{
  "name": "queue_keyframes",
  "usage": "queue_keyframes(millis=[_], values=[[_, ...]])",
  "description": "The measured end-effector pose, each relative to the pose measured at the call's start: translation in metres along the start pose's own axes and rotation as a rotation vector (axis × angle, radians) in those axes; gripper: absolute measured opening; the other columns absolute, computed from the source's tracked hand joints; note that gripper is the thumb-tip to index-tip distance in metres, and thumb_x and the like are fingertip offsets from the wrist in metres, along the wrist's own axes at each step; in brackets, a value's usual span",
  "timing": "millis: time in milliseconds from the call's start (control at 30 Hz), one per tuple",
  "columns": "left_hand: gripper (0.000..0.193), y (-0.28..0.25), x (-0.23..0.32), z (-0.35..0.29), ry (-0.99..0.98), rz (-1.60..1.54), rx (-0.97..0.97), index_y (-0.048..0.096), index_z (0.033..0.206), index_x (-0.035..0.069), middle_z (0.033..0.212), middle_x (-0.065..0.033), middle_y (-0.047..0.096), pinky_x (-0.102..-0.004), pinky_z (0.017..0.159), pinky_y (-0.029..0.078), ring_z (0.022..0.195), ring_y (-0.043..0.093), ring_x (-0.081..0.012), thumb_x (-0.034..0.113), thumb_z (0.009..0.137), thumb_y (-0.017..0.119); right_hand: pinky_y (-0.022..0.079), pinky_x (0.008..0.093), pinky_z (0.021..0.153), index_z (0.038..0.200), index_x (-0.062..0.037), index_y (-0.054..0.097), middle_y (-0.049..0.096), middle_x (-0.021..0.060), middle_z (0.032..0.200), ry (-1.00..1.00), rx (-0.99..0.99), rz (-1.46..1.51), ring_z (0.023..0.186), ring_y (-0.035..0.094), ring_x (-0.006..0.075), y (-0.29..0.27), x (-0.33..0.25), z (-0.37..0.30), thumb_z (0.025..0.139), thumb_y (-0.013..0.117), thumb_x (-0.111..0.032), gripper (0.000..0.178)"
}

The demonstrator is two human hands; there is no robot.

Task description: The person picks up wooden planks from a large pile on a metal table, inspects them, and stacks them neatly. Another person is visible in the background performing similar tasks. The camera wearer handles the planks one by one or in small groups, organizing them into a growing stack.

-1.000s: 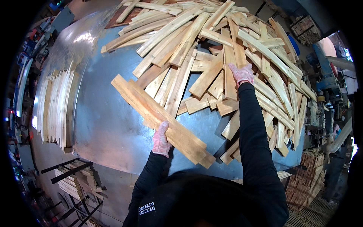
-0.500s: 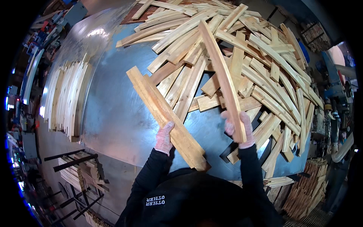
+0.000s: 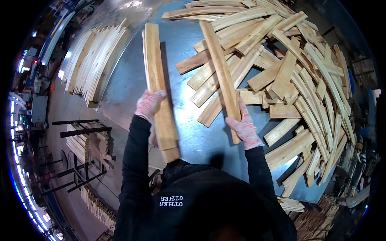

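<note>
Swung toward twelve o'clock, the boards, number unclear, clasped in left fingers, like the plank in right fingers, look stiff, light, best held mid-length.

My left grip holds stacked boards; my right grip, one board.
Loose planks heap across the worktop at right; a pale stack lies left.

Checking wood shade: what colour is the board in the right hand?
The board is light golden brown; the head view shows it best.
</note>
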State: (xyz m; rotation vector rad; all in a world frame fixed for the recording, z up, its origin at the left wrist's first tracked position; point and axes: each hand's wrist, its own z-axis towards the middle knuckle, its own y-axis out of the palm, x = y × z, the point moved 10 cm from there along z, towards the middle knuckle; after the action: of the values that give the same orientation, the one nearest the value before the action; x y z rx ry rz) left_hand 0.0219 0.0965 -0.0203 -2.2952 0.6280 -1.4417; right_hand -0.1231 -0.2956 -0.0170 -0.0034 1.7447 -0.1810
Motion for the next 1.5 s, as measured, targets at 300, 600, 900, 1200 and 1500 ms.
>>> queue_keyframes(millis=[300, 600, 900, 1200, 1500], values=[[0.095, -0.078, -0.046, 0.017, -0.219, 0.898, 0.267, 0.026, 0.147, 0.011, 0.13, -0.0223, 0.057, -0.0552, 0.102, 0.046, 0.125, 0.056, -0.0397, 0.036, 0.076, 0.084, 0.05, 0.0453, 0.096, 0.155, -0.002, 0.028, 0.059, 0.0257, 0.132, 0.057, 0.131, -0.564, 0.116, 0.061, 0.0413, 0.068, 0.022, 0.025, 0.086, 0.076, -0.035, 0.091], [0.109, -0.07, -0.03, 0.033, 0.064, 0.687, 0.161, 0.023, 0.155, 0.005, 0.132, -0.025, 0.054, -0.0515, 0.099, 0.047, 0.121, 0.056, -0.0417, 0.051, 0.075, 0.081, 0.053, 0.0365, 0.063, 0.147, 0.0008, 0.041, 0.065, 0.013, 0.089, -0.159, -0.291, -0.471, 0.072, 0.065, 0.0257, 0.349, -0.038, 0.025, 0.093, 0.063, -0.039, 0.071], [0.112, -0.076, -0.029, 0.043, 0.052, 0.746, 0.13, 0.015, 0.157, 0.002, 0.126, -0.0257, 0.053, -0.0508, 0.097, 0.048, 0.116, 0.056, -0.0425, 0.044, 0.076, 0.081, 0.041, 0.0464, 0.11, 0.15, 0.0087, 0.028, 0.045, 0.0351, 0.143, 0.414, 0.871, -0.997, 0.133, 0.046, 0.0468, 0.025, -0.016, 0.127, 0.078, 0.077, -0.044, 0.101], [0.107, -0.083, -0.038, 0.046, 0.091, 0.56, 0.088, 0.018, 0.158, 0.002, 0.133, -0.0294, 0.05, -0.0497, 0.1, 0.047, 0.119, 0.055, -0.0456, 0.052, 0.082, 0.074, 0.053, 0.0391, 0.085, 0.137, -0.0016, 0.046, 0.063, 0.0198, 0.108, 0.158, 0.262, 0.336, 0.097, 0.064, 0.0311, 0.282, 0.017, 0.111, 0.098, 0.061, -0.027, 0.049], [0.12, -0.068, -0.045, 0.028, 0.048, 0.818, 0.117, 0.011, 0.159, 0.002, 0.152, -0.0306, 0.033, -0.0508, 0.113, 0.035, 0.137, 0.039, -0.046, 0.047, 0.072, 0.081, 0.025, 0.0532, 0.12, 0.157, -0.005, 0.026, 0.03, 0.0246, 0.158, 0.04, 0.627, -0.765, 0.146, 0.032, 0.0382, 0.096, -0.066, 0.269, 0.093, 0.049, -0.057, 0.085]])
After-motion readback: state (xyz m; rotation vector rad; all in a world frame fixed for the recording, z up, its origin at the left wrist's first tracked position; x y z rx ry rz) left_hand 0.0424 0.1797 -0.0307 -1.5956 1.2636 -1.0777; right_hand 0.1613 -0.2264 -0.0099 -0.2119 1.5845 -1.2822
